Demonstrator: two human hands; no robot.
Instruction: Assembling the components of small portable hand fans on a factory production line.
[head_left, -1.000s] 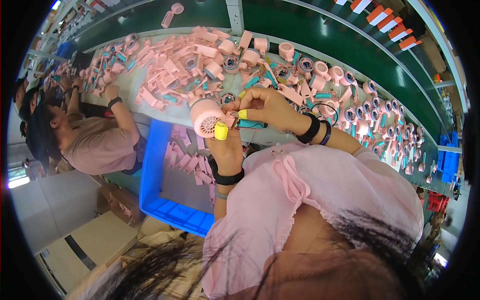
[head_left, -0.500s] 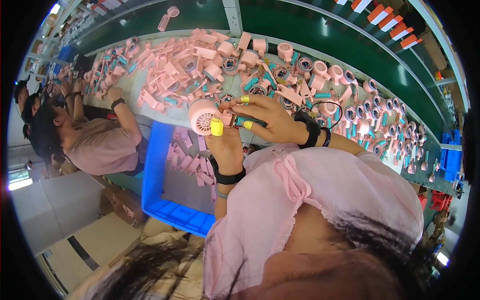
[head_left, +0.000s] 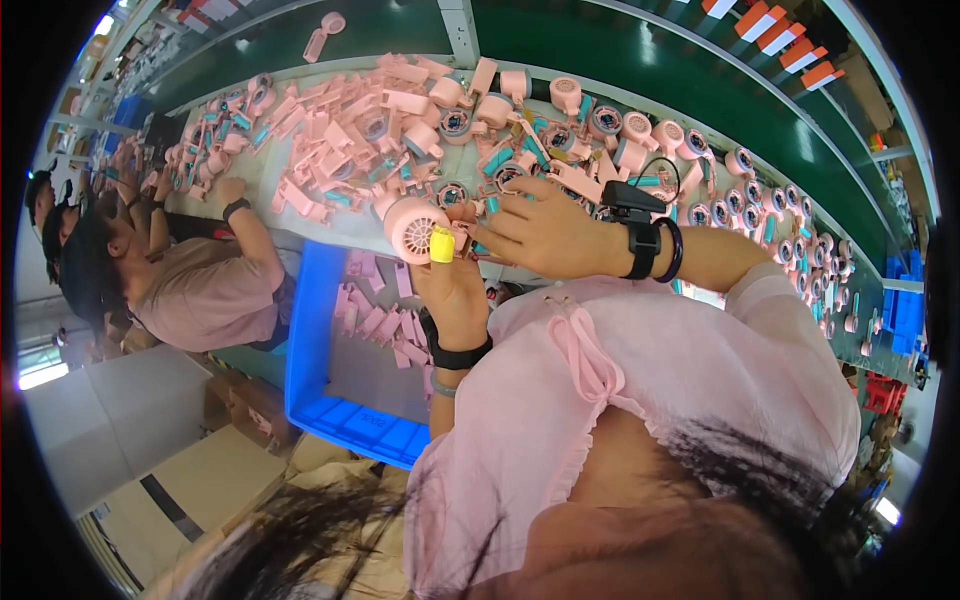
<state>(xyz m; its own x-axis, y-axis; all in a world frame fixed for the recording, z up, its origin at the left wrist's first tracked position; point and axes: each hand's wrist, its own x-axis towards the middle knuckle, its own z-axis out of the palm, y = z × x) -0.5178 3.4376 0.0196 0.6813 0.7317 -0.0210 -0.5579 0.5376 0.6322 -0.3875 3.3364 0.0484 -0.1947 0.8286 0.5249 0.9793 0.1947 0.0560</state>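
Observation:
My left hand (head_left: 456, 305) is closed around a pink handheld fan (head_left: 413, 228), its round slotted grille turned up toward me. Yellow tape wraps the thumb at the grille's edge. Bent over the fan's handle end is my right hand (head_left: 560, 236), fingertips closed on it beside the left thumb. Its back hides most of the handle and any small parts there. Just beyond both hands, on the table, lie an open fan head (head_left: 453, 194) and a heap of pink plastic housings (head_left: 335, 145).
A blue bin (head_left: 318, 340) holding pink pieces stands below the table edge, left of my forearm. Many fan units with teal batteries spread along the right (head_left: 745, 205). A co-worker (head_left: 205, 285) sits at the left. A green board (head_left: 600, 50) runs behind the table.
My right hand has rolled over, its back turning upward and its fingers curling, and the teal piece by it is now hidden. The fan has shifted slightly right in my left hand.

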